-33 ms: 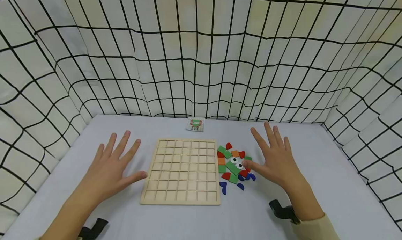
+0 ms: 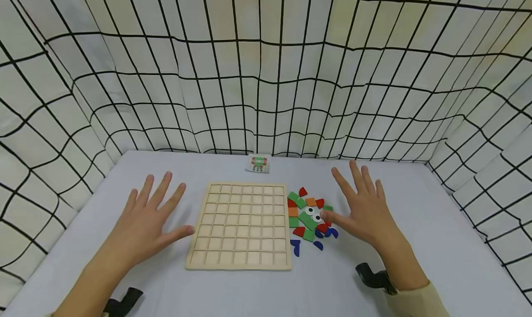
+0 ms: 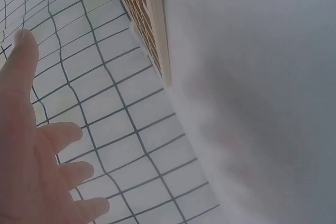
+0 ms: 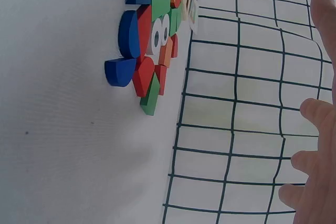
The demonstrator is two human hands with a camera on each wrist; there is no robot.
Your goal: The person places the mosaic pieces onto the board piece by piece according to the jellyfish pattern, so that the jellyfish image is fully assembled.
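Note:
My left hand [image 2: 143,229] hovers over the table to the left of a wooden grid board [image 2: 239,271], fingers spread and thumb tip overlapping the board's left edge in the head view. On the other side, my right hand [image 2: 365,211] is held up with fingers spread, its thumb overlapping the pile's right side. The pile has green blocks [image 2: 307,221], red quarter-round blocks [image 2: 299,231], orange squares [image 2: 293,212], blue half-round blocks [image 4: 128,34] and white eye discs [image 2: 317,218]. Neither hand holds anything; the left wrist view shows the left palm [image 3: 26,156] raised above the white surface.
A small picture card [image 2: 258,163] lies behind the board near the table's far edge. The white table [image 2: 232,294] is enclosed at the back and sides by white walls with black netting [image 2: 249,95]. Dark wrist straps [image 2: 374,278] sit on both forearms.

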